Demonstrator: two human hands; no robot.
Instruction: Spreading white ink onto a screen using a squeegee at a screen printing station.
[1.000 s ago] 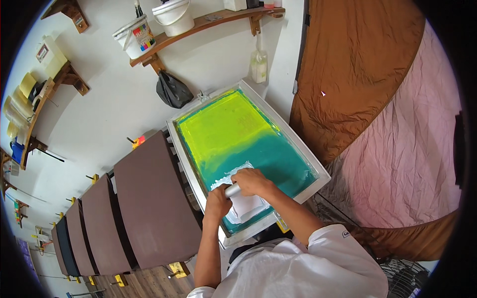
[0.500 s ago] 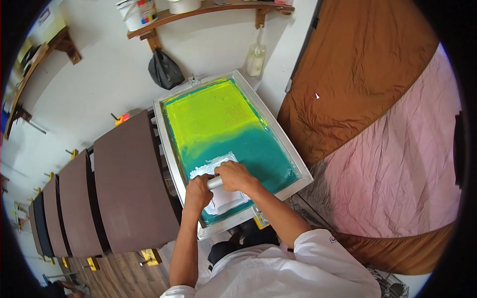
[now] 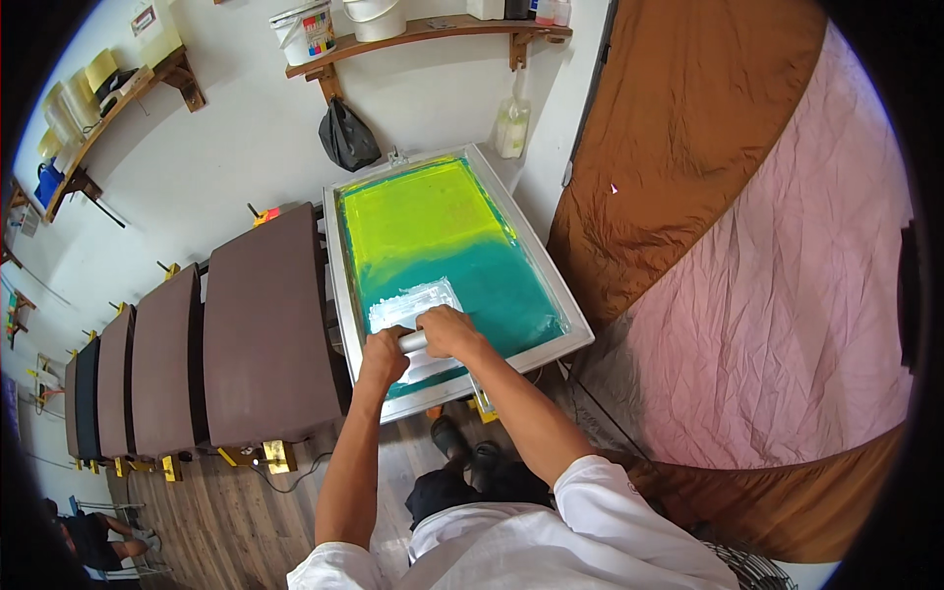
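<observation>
A silvery printing screen frame [image 3: 559, 285] lies in front of me, its mesh coated green-yellow at the far part and teal at the near part. White ink [image 3: 411, 299] covers a roughly square patch of the near mesh. Both my hands grip the pale bar-shaped handle of a squeegee [image 3: 413, 341] near the frame's near edge. My left hand [image 3: 383, 356] is closed round its left end, and my right hand [image 3: 448, 331] is closed over the right part. The squeegee's blade is mostly hidden under my hands.
Several brown padded boards [image 3: 265, 334] stand in a row at the left, with yellow clamps [image 3: 280, 457] below. A shelf [image 3: 433, 32] holds white buckets [image 3: 376, 18]. Brown and pink fabric [image 3: 747, 265] hangs at the right. Another person [image 3: 103, 541] sits at the lower left.
My hands have drawn the squeegee nearer to me, toward the frame's near edge. The view has shifted, showing more of the floor and the seated person.
</observation>
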